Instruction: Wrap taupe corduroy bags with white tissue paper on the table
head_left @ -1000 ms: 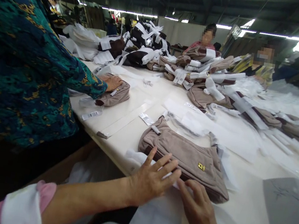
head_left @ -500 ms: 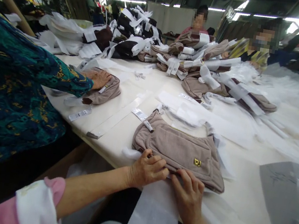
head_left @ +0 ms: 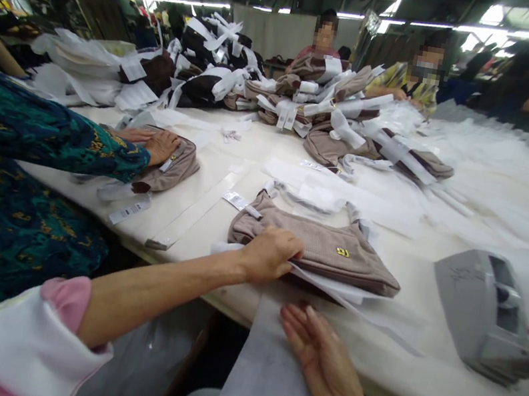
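A beige ribbed handbag point(head_left: 316, 239) with a small gold emblem lies in front of me, its near edge raised off the table. My left hand point(head_left: 272, 255) is closed on that near edge. White paper point(head_left: 326, 283) shows beneath the bag. Lower down, my right hand point(head_left: 317, 349) is open, fingers stretched, beside a long white paper strip point(head_left: 272, 375) that hangs over the table edge onto my lap. Whether the fingertips touch the strip, I cannot tell. The bag's paper-wrapped strap point(head_left: 312, 202) and a white label point(head_left: 235, 200) lie at its far side.
A grey tape dispenser point(head_left: 474, 307) stands to the right on the white table point(head_left: 205, 215). At left, a co-worker's hands point(head_left: 164, 146) press on another beige bag point(head_left: 181, 167). Wrapped bags point(head_left: 342, 140) are heaped at the back, with two people behind them.
The bag's near edge has been lifted in my left hand. My right hand has come off the bag and moved down toward the paper strip. The view has shifted rightward.
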Demonstrator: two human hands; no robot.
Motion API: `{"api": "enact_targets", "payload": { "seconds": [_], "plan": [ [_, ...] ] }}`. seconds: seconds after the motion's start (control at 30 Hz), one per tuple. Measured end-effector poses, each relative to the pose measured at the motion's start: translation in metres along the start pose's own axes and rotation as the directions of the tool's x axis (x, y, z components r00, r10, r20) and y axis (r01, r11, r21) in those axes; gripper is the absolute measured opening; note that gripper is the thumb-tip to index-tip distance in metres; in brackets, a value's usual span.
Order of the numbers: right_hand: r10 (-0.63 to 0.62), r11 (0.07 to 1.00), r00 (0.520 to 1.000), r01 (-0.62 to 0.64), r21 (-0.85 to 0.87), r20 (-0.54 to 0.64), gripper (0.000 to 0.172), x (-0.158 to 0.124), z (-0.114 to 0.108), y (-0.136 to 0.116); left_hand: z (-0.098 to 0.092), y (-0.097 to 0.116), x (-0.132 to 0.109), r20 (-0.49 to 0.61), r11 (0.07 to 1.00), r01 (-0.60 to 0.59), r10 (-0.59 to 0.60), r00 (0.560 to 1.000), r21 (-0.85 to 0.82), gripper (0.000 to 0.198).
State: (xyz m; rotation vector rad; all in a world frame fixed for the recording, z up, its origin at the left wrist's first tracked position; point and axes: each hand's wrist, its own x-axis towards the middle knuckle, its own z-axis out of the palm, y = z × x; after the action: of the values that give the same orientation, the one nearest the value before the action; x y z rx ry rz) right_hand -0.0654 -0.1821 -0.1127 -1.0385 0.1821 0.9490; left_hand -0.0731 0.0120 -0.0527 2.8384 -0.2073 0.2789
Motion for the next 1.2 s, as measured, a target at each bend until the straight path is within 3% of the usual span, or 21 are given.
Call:
{"api": "enact_targets", "payload": {
  "seconds": [0.07,0.17,0.3,0.4,0.6,0.8,0.87,1.07,1.13,1.17,1.2],
  "plan": [
    [-0.074,0.975,0.996,0.082,0.205,-0.045,0.034,0.020,0.009,0.001,-0.010,-0.002,0.006,0.006,0.999,0.001,-0.001,1.000,-0.047,0.014],
    [-0.168,0.913,0.978,0.202,0.353,-0.125,0.043,0.047,0.019,0.004,-0.011,-0.004,0.008,0.029,0.999,-0.030,0.031,0.999,-0.040,0.017],
    [-0.204,0.884,0.948,0.285,0.370,-0.245,0.046,0.065,0.028,0.010,0.000,-0.002,0.002,0.030,0.984,-0.109,0.106,0.994,0.142,0.044],
    [-0.212,0.872,0.924,0.325,0.366,-0.318,0.043,0.069,0.033,0.010,0.007,-0.001,0.000,-0.011,0.924,-0.175,0.190,0.982,0.340,0.038],
    [-0.153,0.883,0.936,0.274,0.382,-0.317,0.025,0.066,0.032,0.014,0.031,-0.004,-0.014,-0.063,0.849,-0.251,0.315,0.947,0.465,0.035],
    [-0.084,0.916,0.955,0.186,0.356,-0.284,0.012,0.066,0.021,0.017,0.041,-0.007,-0.034,0.006,0.878,-0.249,0.270,0.963,0.409,0.051],
    [-0.079,0.930,0.958,0.170,0.327,-0.275,0.012,0.069,0.021,0.015,0.044,-0.009,-0.036,-0.018,0.874,-0.239,0.272,0.962,0.423,0.051],
    [-0.114,0.973,0.973,0.150,0.177,-0.199,0.009,0.050,0.017,0.011,0.063,-0.018,-0.034,-0.238,0.822,-0.200,0.373,0.897,0.533,0.040],
    [-0.191,0.976,0.974,0.175,-0.127,-0.126,0.016,0.031,0.006,0.008,0.064,-0.021,-0.033,-0.264,0.824,-0.211,0.394,0.881,0.526,0.038],
    [-0.317,0.885,0.945,0.267,-0.381,-0.076,0.024,0.022,-0.002,0.005,0.064,-0.022,-0.032,-0.275,0.826,-0.215,0.401,0.874,0.521,0.038],
    [-0.483,0.663,0.875,0.381,-0.644,0.020,0.031,0.014,-0.009,0.001,0.063,-0.023,-0.032,-0.285,0.827,-0.220,0.408,0.867,0.517,0.037]
  ]
}}
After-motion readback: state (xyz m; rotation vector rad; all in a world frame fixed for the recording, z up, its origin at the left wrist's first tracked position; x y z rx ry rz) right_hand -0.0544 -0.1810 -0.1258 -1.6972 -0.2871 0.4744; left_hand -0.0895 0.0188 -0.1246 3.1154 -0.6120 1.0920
